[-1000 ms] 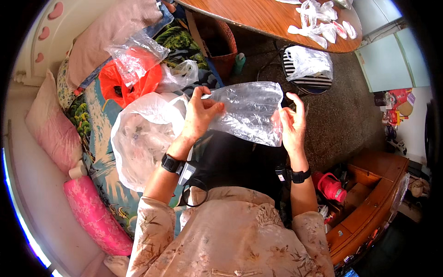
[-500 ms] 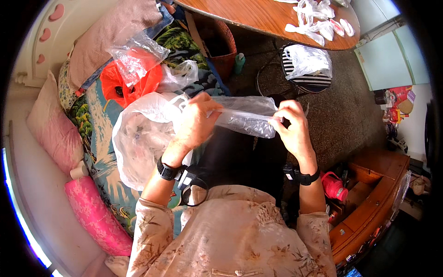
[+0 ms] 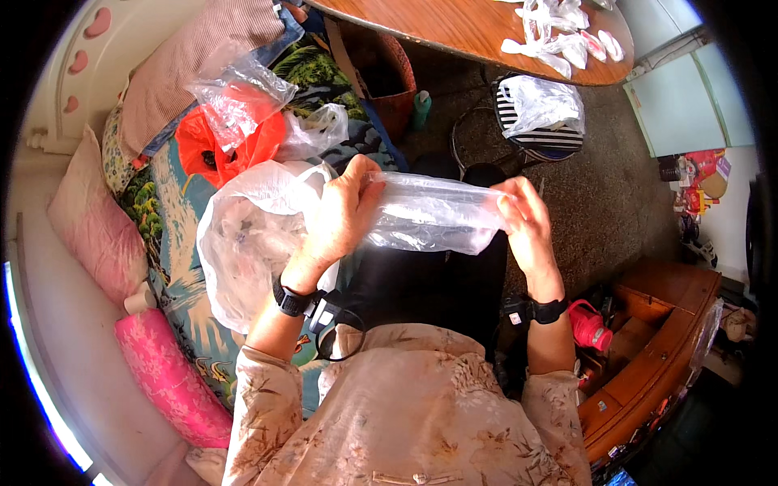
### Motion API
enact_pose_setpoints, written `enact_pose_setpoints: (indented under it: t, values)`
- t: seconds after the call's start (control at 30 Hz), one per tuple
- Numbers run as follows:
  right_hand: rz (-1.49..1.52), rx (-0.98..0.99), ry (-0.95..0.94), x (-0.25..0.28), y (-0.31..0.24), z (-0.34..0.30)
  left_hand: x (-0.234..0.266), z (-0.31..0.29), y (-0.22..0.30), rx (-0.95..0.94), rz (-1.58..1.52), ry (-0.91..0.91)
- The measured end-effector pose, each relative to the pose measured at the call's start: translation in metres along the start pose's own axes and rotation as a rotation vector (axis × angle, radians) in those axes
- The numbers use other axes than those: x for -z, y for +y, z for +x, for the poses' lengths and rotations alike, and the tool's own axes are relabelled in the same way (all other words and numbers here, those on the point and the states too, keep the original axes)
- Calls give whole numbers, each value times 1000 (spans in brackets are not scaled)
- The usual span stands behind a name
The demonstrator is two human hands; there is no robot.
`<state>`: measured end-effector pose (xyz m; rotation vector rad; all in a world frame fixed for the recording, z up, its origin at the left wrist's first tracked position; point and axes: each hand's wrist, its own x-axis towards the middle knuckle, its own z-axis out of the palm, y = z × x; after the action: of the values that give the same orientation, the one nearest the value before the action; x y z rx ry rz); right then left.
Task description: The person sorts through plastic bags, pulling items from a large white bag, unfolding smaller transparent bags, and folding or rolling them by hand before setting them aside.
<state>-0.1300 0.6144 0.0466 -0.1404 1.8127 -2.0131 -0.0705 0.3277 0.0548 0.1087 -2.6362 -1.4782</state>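
Observation:
A clear plastic bag (image 3: pixel 433 212) is stretched flat between my two hands, above my dark-trousered lap. My left hand (image 3: pixel 344 209) grips its left end, thumb and fingers closed on the film. At the other end my right hand (image 3: pixel 525 217) pinches the bag's edge. Close beside my left hand, a large white plastic bag (image 3: pixel 223 267) stands open on the bed, with crumpled clear plastic inside. Behind it lie a red plastic bag (image 3: pixel 194 146) and more crumpled clear bags (image 3: pixel 320 130).
Folded white plastic bags (image 3: pixel 539 32) lie on the wooden table (image 3: pixel 438 28). Another white bag (image 3: pixel 545 105) rests on a striped stool (image 3: pixel 551 150). A reddish bin (image 3: pixel 397 105) stands by the bed. Right of me are a pink bottle (image 3: pixel 590 326) and a wooden cabinet (image 3: pixel 648 364).
The clear bag has spread from a narrow folded strip into a wider flat sheet. My right hand has shifted slightly right; my left hand has stayed nearly in place.

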Motion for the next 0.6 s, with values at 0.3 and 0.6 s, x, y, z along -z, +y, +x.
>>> enact_pose_setpoints:
  t: [0.3, 0.6]
  values:
    - [215, -56, -180, 9, 3, -10, 7, -1, -12, 45, -255, -78]
    - [85, 66, -212, 20, -23, -19, 58, 7, -31, -45, -25, -132]
